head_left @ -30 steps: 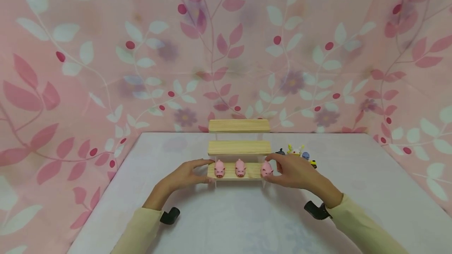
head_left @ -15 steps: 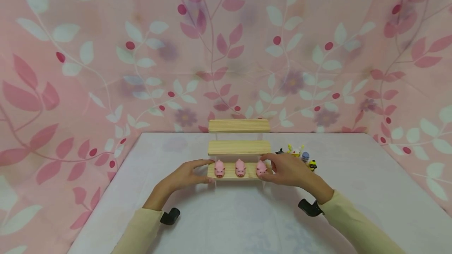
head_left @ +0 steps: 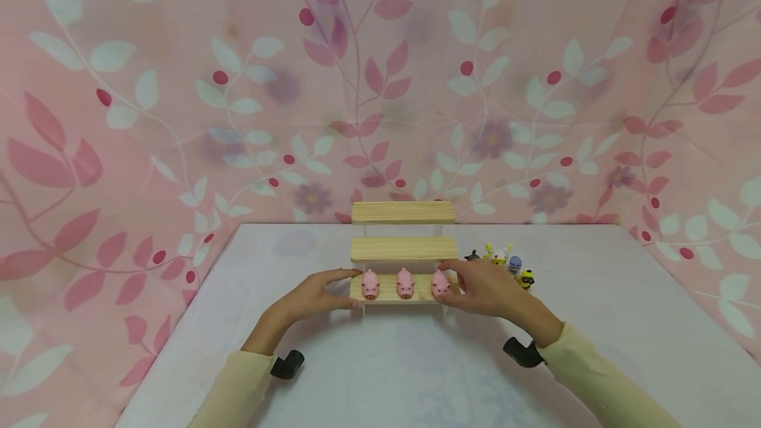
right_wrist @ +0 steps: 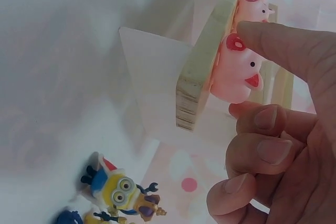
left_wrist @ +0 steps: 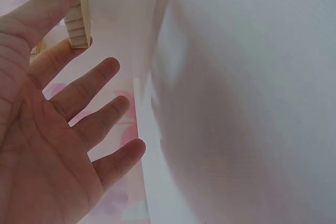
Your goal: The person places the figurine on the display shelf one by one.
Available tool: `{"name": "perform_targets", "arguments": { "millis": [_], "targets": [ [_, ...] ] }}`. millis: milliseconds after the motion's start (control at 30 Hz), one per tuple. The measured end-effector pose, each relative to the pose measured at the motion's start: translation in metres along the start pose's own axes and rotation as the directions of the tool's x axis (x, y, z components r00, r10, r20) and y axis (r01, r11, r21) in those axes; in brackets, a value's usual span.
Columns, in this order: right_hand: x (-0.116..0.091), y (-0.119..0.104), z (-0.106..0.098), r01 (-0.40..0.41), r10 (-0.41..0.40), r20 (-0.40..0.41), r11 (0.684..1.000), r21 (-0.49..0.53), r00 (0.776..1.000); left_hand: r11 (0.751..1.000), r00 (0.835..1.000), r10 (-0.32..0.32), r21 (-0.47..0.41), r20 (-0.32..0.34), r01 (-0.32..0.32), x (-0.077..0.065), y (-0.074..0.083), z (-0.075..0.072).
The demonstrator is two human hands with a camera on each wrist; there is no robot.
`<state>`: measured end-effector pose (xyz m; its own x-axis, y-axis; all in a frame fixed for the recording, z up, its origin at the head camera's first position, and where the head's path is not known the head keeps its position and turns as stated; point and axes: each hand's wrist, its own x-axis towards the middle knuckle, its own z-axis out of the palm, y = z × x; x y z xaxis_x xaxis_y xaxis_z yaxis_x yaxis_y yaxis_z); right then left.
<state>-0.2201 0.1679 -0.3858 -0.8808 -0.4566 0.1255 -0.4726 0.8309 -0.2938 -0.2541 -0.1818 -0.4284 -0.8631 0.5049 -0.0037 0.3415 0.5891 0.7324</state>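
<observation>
Fingers of your right hand point(head_left: 490, 288) pinch the right pig point(head_left: 440, 283), closed to its width, near the bottom shelf point(head_left: 388, 288)'s right end. Your left hand point(head_left: 310, 294) pinches that shelf's left end, thumb and index on it, other fingers spread. Left pig point(head_left: 370, 285) and middle pig point(head_left: 405, 284) sit there untouched. I'd call the row nearly done: third pig down, not yet released. More toys point(head_left: 514, 265) on the desk point(head_left: 404, 368), beyond the shelf's right end.
</observation>
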Motion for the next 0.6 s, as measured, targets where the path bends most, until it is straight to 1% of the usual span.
{"name": "perform_targets", "arguments": {
  "millis": [100,167,333,400,600],
  "targets": [
    [-0.002,-0.001,-0.001,-0.018,0.018,0.003,1.000,-0.003,1.000,1.000,1.000,0.003,0.004,0.001,-0.003,0.000,0.000,0.000],
    [-0.005,0.000,-0.003,-0.024,0.024,-0.010,1.000,-0.007,1.000,1.000,1.000,0.004,0.006,-0.001,-0.004,0.000,0.000,0.000],
    [-0.013,0.002,-0.009,-0.008,0.006,-0.059,1.000,-0.026,0.998,1.000,1.000,0.009,0.008,-0.003,-0.009,-0.001,0.002,-0.001],
    [-0.016,0.004,-0.011,-0.002,0.000,-0.066,1.000,-0.027,0.998,1.000,1.000,0.013,0.006,-0.004,-0.013,-0.001,0.002,-0.002],
    [-0.024,0.008,-0.013,-0.012,0.013,-0.062,1.000,0.016,0.998,1.000,1.000,0.020,0.005,-0.002,-0.020,-0.001,-0.001,0.000]
  ]
}}
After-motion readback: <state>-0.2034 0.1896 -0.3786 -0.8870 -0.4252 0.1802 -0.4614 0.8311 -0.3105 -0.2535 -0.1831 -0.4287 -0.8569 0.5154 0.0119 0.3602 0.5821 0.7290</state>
